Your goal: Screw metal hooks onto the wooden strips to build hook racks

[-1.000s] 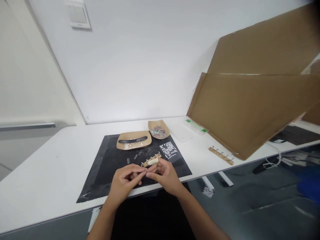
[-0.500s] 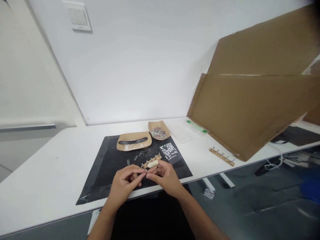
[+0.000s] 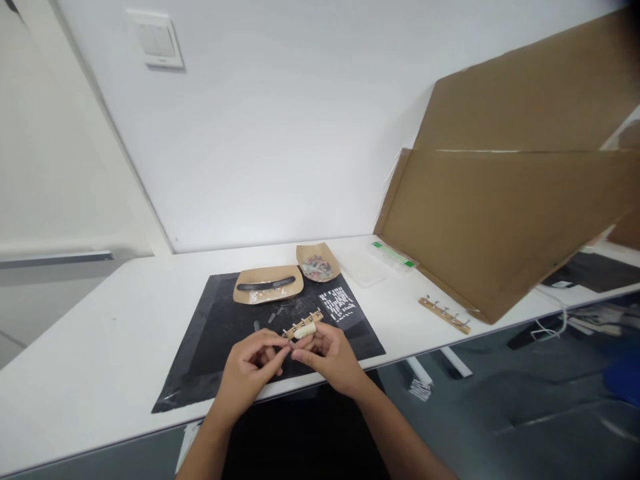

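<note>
Over the front of a black mat [image 3: 200, 360], my left hand [image 3: 253, 367] and my right hand [image 3: 325, 353] meet fingertip to fingertip. Both are closed in a pinch around something tiny, too small to name. A cream-coloured finger cover [image 3: 305, 330] sits on one of my right fingers. Just beyond my fingertips lies a wooden strip with metal posts [image 3: 303, 323], partly hidden by the right hand. A few small clear nail tips [image 3: 273, 317] are on the mat to its left. To the right is a sheet of small white pieces [image 3: 336, 303].
Behind the mat's middle, a cardboard tray [image 3: 240, 293] holds a dark curved nail file [image 3: 267, 285] and white bits. Another tray [image 3: 327, 253] contains crumpled scraps. A second wooden strip [image 3: 444, 315] with posts lies right, before a large cardboard sheet [image 3: 490, 220]. A clear plastic case [image 3: 367, 270] is nearby.
Both hands stay almost in place, still pinched together. The view has shifted very slightly; nothing else has visibly moved.
</note>
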The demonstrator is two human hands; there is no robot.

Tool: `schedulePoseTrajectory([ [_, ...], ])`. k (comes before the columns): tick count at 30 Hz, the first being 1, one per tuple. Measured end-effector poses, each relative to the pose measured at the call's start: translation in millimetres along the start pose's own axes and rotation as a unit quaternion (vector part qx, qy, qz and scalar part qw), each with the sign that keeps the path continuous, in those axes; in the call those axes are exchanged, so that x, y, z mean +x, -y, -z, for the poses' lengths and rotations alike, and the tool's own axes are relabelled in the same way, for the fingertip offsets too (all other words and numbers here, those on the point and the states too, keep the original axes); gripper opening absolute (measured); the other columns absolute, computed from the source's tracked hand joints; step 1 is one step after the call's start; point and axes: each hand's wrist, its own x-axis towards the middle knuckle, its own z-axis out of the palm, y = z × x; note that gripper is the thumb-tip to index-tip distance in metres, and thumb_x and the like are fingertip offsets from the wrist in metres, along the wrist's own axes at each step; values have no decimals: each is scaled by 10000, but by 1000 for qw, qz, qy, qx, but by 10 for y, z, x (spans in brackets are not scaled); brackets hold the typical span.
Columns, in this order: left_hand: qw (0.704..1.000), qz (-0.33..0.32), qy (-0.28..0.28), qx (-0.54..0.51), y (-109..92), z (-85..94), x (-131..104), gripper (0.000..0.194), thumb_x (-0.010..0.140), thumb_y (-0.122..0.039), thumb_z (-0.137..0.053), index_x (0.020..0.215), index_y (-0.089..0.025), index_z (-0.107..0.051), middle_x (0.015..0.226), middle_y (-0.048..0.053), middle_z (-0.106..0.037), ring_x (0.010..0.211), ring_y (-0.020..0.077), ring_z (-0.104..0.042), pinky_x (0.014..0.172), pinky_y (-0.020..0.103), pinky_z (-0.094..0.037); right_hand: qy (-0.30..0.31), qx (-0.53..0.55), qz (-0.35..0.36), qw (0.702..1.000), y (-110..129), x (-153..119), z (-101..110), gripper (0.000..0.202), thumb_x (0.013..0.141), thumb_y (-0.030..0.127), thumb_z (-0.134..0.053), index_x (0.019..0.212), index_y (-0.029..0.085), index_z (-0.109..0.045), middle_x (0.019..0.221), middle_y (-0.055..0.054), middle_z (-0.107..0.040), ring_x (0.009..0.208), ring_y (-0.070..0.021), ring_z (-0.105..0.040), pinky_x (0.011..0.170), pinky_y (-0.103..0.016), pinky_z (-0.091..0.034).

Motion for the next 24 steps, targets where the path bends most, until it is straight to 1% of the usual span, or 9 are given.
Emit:
schedulePoseTrajectory([
  [4,1000,6,-21,-5,-20,3,-3,169,945,-333,-759,1001,-177,-786,917,64,-737,532,102,-676,503,206,-527,-8,-6,-2,1000,10,0,-6,394,742,381,-961,1007,166,-764,906,-55,-811,792,-184,-750,712,-276,-555],
  [6,999,18,-40,-3,-36,1,0,194,938,-362,-762,990,-176,-782,934,67,-741,525,102,-670,495,211,-530,-9,-10,-3,1000,5,1,-4,406,741,388,-961,1022,168,-766,913,-57,-810,798,-187,-750,719,-282,-559],
  [8,997,37,-72,4,-42,-2,5,236,931,-401,-764,1000,-176,-770,968,76,-754,515,102,-663,460,205,-512,-12,-14,-6,1000,-3,2,-1,408,740,395,-961,1016,166,-767,918,-60,-808,803,-191,-749,725,-288,-563],
  [10,991,62,-119,17,-32,-2,13,281,930,-436,-763,1040,-178,-752,1006,85,-771,520,105,-660,431,194,-496,-15,-21,-9,1000,-12,2,3,415,736,403,-962,1014,164,-768,925,-64,-806,810,-194,-747,731,-294,-567],
  [14,968,112,-215,59,10,12,41,370,932,-492,-751,1127,-179,-734,971,80,-785,562,126,-687,440,186,-520,-17,-34,-11,999,-23,-2,4,414,738,406,-960,1011,160,-769,922,-66,-803,811,-192,-743,731,-294,-566],
  [16,958,125,-244,81,23,19,57,411,918,-529,-750,1129,-176,-746,1011,88,-779,590,140,-709,443,195,-537,-18,-35,-12,999,-24,-6,2,392,741,408,-957,980,162,-765,910,-59,-801,800,-186,-740,723,-291,-565],
  [19,948,130,-268,112,27,28,73,440,893,-580,-746,1079,-182,-780,1167,102,-728,639,153,-736,436,216,-547,-17,-38,-13,999,-20,-10,-2,377,746,411,-951,956,162,-761,894,-51,-796,786,-179,-734,715,-289,-563],
  [21,940,131,-284,137,31,39,75,446,888,-599,-735,1056,-192,-807,1199,95,-685,652,149,-734,478,240,-575,-18,-41,-11,999,-21,-11,-2,369,757,414,-942,952,160,-759,889,-49,-792,777,-175,-729,708,-288,-561],
  [24,927,131,-304,175,53,66,70,435,881,-601,-738,1052,-214,-837,1147,66,-643,621,118,-696,647,297,-623,-17,-41,-10,999,-33,-13,1,366,760,419,-939,949,162,-758,885,-49,-790,773,-177,-728,706,-291,-564],
])
